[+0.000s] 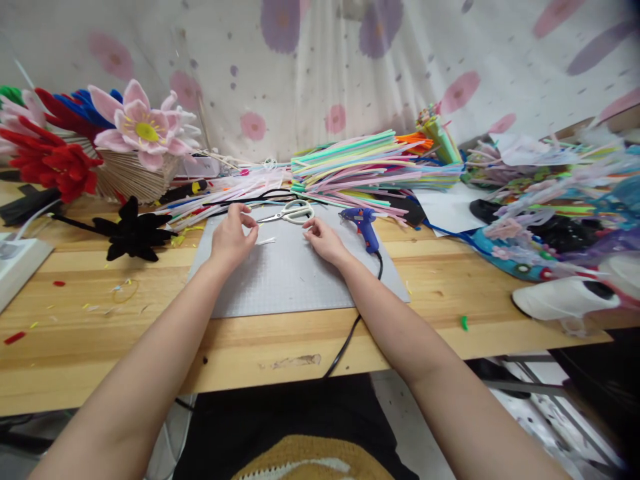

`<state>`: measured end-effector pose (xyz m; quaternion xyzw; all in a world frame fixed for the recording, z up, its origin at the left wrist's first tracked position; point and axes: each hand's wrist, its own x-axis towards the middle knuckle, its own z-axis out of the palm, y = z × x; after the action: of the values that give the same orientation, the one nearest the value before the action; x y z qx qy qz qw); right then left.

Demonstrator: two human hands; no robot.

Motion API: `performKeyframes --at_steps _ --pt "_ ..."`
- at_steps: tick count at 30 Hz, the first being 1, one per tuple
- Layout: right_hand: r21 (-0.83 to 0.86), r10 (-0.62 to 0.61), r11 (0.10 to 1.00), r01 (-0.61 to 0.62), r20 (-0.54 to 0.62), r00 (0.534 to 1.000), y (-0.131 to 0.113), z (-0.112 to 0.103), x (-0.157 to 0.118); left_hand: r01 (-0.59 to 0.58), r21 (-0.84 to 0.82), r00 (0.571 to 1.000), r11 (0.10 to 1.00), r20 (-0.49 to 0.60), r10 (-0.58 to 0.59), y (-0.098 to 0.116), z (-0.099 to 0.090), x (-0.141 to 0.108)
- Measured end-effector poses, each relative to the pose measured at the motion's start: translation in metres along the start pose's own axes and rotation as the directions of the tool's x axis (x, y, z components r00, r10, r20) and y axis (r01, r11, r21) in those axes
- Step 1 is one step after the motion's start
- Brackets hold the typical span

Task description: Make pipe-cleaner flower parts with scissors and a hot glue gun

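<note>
My left hand (234, 232) is over the left part of the grey cutting mat (280, 287), fingers loosely curled with a gap between thumb and index finger. Just right of its thumb are some small thin white strands (266, 241). Across from it, my right hand (324, 239) is half curled, its fingertips close to the handles of the scissors (296, 211); I see nothing held in it. The scissors have pale handles, and their blades point left toward my left hand. A blue glue gun (365, 227) lies to the right on the mat, its black cord running to the table's front edge.
Pipe cleaners in many colours (350, 163) are heaped behind the mat. On the left are a black fuzzy flower (131, 230), a pink flower (143, 127), red flowers (55, 157) and a white power strip (20, 267). A white roll (560, 298) lies at right near bagged materials.
</note>
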<state>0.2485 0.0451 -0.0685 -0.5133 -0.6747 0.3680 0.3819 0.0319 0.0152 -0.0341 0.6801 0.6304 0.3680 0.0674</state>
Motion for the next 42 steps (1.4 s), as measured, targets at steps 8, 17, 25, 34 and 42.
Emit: performKeyframes --at_steps 8,17,25,34,42 --pt "0.334 0.232 0.911 -0.242 0.069 0.97 0.002 -0.001 0.003 -0.209 0.137 0.953 0.968 0.249 0.171 -0.006 0.028 0.029" --pt "0.349 0.177 0.919 -0.185 0.055 0.983 0.007 0.002 0.006 -0.283 0.152 0.903 0.947 0.374 0.21 -0.017 0.018 0.028" --pt "0.041 0.022 0.999 -0.021 -0.036 0.999 0.01 0.0 0.004 -0.13 0.145 0.984 0.981 0.138 0.11 -0.015 -0.006 0.025" --pt "0.26 0.225 0.945 -0.201 -0.068 0.972 0.002 -0.001 0.006 0.175 -0.006 0.978 0.985 -0.115 -0.174 -0.039 -0.038 -0.009" --pt "-0.068 0.137 0.987 -0.146 -0.123 0.983 0.002 -0.003 0.001 0.286 -0.045 0.953 0.957 -0.092 -0.289 -0.051 -0.038 -0.029"
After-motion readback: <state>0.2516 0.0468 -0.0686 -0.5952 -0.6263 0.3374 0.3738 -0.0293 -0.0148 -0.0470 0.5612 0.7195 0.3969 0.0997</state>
